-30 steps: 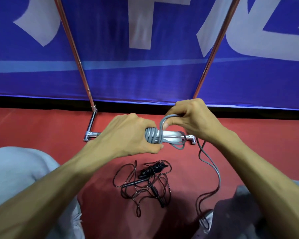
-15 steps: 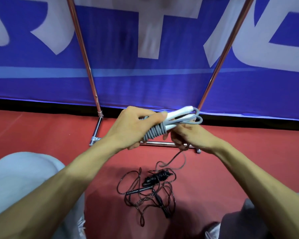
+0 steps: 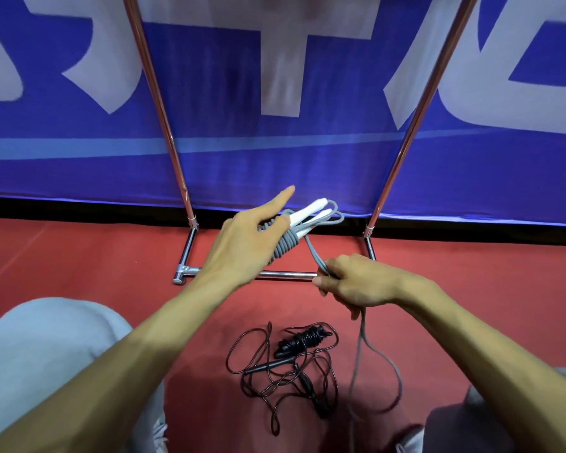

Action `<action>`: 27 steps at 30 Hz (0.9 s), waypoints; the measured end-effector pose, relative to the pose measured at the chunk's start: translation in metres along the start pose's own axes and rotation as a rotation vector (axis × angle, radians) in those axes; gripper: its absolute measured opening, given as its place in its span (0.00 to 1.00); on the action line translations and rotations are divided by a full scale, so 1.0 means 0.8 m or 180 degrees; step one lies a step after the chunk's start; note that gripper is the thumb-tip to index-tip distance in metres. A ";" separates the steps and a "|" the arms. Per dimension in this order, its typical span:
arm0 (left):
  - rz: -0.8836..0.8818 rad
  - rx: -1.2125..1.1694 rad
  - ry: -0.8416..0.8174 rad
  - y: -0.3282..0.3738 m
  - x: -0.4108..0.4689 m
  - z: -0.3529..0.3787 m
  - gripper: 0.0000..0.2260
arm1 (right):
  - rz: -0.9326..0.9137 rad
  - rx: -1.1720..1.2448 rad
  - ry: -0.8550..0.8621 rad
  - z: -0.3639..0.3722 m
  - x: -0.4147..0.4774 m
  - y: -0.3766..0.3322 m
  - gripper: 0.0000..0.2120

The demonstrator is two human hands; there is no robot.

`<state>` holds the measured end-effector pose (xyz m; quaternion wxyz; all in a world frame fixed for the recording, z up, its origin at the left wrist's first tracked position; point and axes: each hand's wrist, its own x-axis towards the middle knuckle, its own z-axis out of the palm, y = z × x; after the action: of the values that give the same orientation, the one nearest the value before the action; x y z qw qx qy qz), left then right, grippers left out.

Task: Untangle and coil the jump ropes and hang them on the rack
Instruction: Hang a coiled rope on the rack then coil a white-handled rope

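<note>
My left hand [image 3: 242, 246] holds the grey jump rope's two white handles [image 3: 307, 212], with several turns of grey cord [image 3: 286, 248] wound round them; its index finger points straight out. My right hand [image 3: 356, 282] grips the free grey cord, drawn taut from the bundle down to it. The rest of that cord [image 3: 386, 364] hangs in a loop to the floor. A tangled black jump rope [image 3: 291, 364] lies on the red floor between my knees. The chrome rack [image 3: 285, 274] stands just beyond my hands.
The rack's two slanted uprights [image 3: 157, 103] rise against a blue banner [image 3: 275, 152] with white lettering. My knees in grey trousers [image 3: 46, 354] frame the floor on both sides. Red floor [image 3: 79, 253] stretches left and right of the rack's base.
My right hand has left the handle bundle and pulled the cord down and to the right, drawing it taut. My left index finger has straightened.
</note>
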<state>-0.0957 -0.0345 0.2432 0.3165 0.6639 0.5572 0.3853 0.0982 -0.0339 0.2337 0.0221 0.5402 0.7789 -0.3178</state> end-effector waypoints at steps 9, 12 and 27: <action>0.0059 0.1188 0.0062 -0.008 0.005 0.007 0.10 | -0.0385 -0.1398 0.0495 -0.006 -0.028 -0.023 0.12; 0.0194 0.1443 -0.0380 -0.013 0.006 0.007 0.10 | -0.0757 -0.1540 0.0895 -0.013 -0.034 -0.020 0.12; 0.0887 0.2562 -0.0990 0.000 -0.020 0.024 0.27 | -0.1573 -0.0657 0.2039 -0.025 -0.022 -0.008 0.11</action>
<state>-0.0802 -0.0505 0.2308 0.0583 0.8529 0.5138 0.0726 0.1062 -0.0392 0.2590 -0.2443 0.4035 0.8804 -0.0498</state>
